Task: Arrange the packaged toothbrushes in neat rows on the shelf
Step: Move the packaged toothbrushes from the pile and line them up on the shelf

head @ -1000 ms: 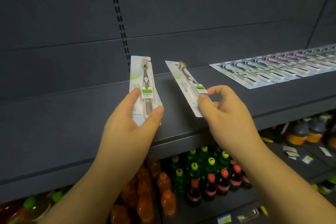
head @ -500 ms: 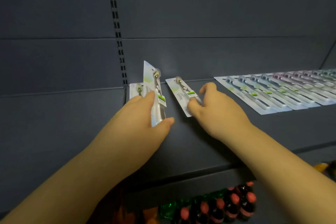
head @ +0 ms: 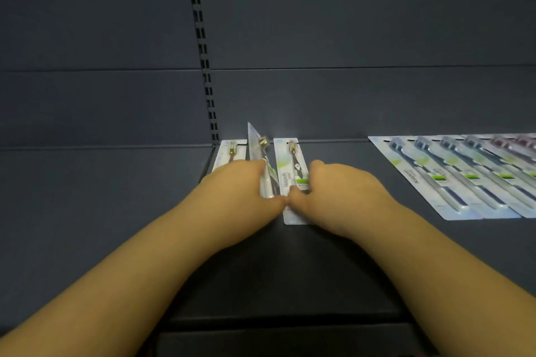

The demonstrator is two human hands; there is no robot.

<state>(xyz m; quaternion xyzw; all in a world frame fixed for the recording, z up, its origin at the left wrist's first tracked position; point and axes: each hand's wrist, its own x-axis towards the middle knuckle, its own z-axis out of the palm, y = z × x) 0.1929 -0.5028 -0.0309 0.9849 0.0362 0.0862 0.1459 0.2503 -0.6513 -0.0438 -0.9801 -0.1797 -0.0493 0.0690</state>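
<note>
- The dark grey metal shelf (head: 342, 255) fills the lower half of the frame, with a slotted upright strip (head: 203, 46) running up the back panel at upper centre.
- At the right edge lies a finished row of flat white-carded toothbrush packs (head: 452, 180), overlapping like tiles and fanned towards the lower right.
- Left of centre, against the back wall, a new row starts: one white pack with a gold-headed brush (head: 230, 151) lies flat, mostly hidden beneath the left hand.
- The left hand (head: 240, 188) is curled round a second pack (head: 262, 162), gripping it on edge so it stands tilted, not yet laid down.
- The right hand (head: 339, 191) is half closed, thumb and fingers pinching the lower part of a third pack (head: 291, 171) that lies flat, well apart from the finished row.
- These packs look light and thin, stiff card with a slick plastic blister; I would guess they slide easily and are best held by the card edges near the handle end.
</note>
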